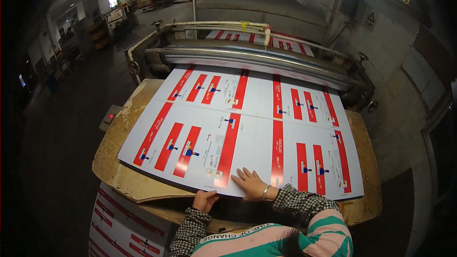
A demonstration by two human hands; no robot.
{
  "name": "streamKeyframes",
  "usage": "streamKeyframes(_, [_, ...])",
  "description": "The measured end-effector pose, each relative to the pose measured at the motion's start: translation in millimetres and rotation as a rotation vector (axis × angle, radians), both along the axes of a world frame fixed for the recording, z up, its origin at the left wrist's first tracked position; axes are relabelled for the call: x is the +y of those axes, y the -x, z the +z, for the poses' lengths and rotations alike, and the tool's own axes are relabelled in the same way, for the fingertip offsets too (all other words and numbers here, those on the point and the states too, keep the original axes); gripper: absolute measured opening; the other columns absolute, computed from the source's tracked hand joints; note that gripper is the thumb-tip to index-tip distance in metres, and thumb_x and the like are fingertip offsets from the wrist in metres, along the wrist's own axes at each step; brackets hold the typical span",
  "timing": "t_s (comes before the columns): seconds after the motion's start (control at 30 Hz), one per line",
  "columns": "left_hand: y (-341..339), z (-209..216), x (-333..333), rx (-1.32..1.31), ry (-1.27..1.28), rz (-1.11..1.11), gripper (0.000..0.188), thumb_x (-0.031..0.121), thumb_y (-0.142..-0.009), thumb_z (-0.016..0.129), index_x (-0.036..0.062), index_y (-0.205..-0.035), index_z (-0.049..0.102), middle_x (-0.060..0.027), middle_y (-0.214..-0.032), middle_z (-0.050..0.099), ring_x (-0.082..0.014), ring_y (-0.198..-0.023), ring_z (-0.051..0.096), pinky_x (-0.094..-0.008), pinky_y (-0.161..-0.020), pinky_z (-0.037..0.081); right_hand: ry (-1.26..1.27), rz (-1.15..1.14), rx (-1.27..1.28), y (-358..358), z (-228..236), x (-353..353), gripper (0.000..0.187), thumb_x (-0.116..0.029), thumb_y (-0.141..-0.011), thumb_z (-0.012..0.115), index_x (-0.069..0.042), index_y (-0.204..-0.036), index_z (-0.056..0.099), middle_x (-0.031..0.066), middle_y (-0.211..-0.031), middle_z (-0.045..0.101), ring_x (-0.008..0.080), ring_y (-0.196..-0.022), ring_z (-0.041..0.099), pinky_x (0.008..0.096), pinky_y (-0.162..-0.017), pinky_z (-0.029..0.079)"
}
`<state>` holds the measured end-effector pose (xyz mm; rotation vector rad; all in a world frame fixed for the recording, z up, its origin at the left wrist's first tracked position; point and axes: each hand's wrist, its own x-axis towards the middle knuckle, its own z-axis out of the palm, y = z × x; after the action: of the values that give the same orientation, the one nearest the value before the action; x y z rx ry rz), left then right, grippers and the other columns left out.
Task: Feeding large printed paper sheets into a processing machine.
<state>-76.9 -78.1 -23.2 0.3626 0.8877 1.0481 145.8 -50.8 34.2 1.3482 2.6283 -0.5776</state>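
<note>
A large white printed sheet (pixel 255 147) with red bars and small blue figures lies on the wooden feed table, its far end reaching under the metal roller. My left hand (pixel 205 201) is closed on the sheet's near edge, a little left of its middle, with the thumb hidden or hard to make out. Just to the right, my right hand (pixel 252 184) rests palm down on the printed surface, fingers stretched out and apart. A bracelet circles that wrist. Whether more sheets lie beneath this one, I cannot tell.
The worn wooden table (pixel 114 147) shows around the sheet. Beyond it a metal roller (pixel 252 59) spans the machine, with handwheels at its ends. More printed sheets (pixel 128 223) lie low at the near left. A control box (pixel 110 116) with a red light sits at the table's left.
</note>
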Motion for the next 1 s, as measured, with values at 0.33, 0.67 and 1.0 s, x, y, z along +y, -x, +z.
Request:
streamKeyframes(0.33, [-14,10,6,0.034,0.115,0.141,0.037,0.015,-0.08,0.054,0.0041,-0.115,0.044,-0.0128,-0.101,0.054,-0.026,-0.088,0.055,-0.0397,-0.074,0.049,-0.048,-0.01,0.47,-18,94,11,0.021,-0.007,-0.071,0.049,0.002,-0.089,0.055,0.0176,-0.09,0.058,0.0315,-0.08,0.056,0.034,-0.07,0.046])
streamKeyframes(0.67, [-5,-11,7,0.033,0.065,0.047,0.023,0.01,-0.083,0.046,-0.0032,-0.103,0.047,-0.0152,-0.099,0.054,-0.0265,-0.087,0.056,-0.041,-0.075,0.048,0.24,-0.175,0.447,-28,1,19,0.025,-0.013,-0.069,0.055,0.0,-0.09,0.058,0.0158,-0.095,0.059,0.0233,-0.085,0.059,0.0297,-0.074,0.045])
streamKeyframes(1.0, [-4,4,2,0.003,0.033,0.002,0.027,0.008,-0.08,0.052,-0.0016,-0.104,0.047,-0.0112,-0.095,0.056,-0.0193,-0.08,0.058,-0.0299,-0.067,0.05,-0.107,0.019,-0.053,9,3,-6,0.084,-0.037,-0.059,0.07,-0.003,-0.125,0.03,0.026,-0.13,0.025,0.0423,-0.12,0.024,0.0443,-0.095,0.029])
